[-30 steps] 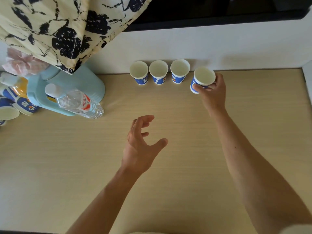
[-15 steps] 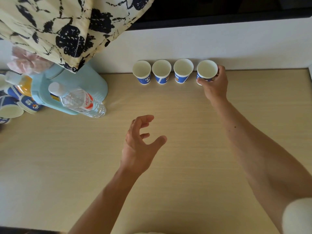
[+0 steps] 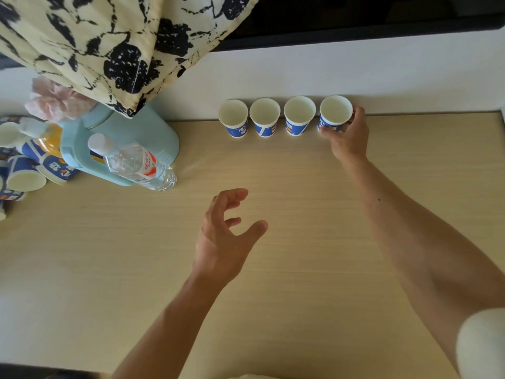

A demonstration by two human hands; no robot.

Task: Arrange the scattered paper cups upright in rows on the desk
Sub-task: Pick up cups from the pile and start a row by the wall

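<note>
Three blue-and-white paper cups stand upright in a row against the back wall: the left cup [image 3: 234,118], the middle cup [image 3: 264,117] and the third cup [image 3: 298,116]. A fourth cup [image 3: 335,112] stands at the row's right end, and my right hand [image 3: 348,136] wraps around its lower side. My left hand [image 3: 224,236] hovers over the middle of the desk [image 3: 300,269] with fingers spread and nothing in it. Several more cups [image 3: 26,173] lie scattered at the far left edge.
A light blue jug [image 3: 120,143] stands at the back left with a clear water bottle [image 3: 136,164] leaning in front of it. A patterned cloth [image 3: 109,45] hangs above them, and a pink tissue bundle [image 3: 54,101] sits beside the jug.
My right hand carried the fourth cup back toward the wall and set it in line with the other three. My left hand stayed in place.
</note>
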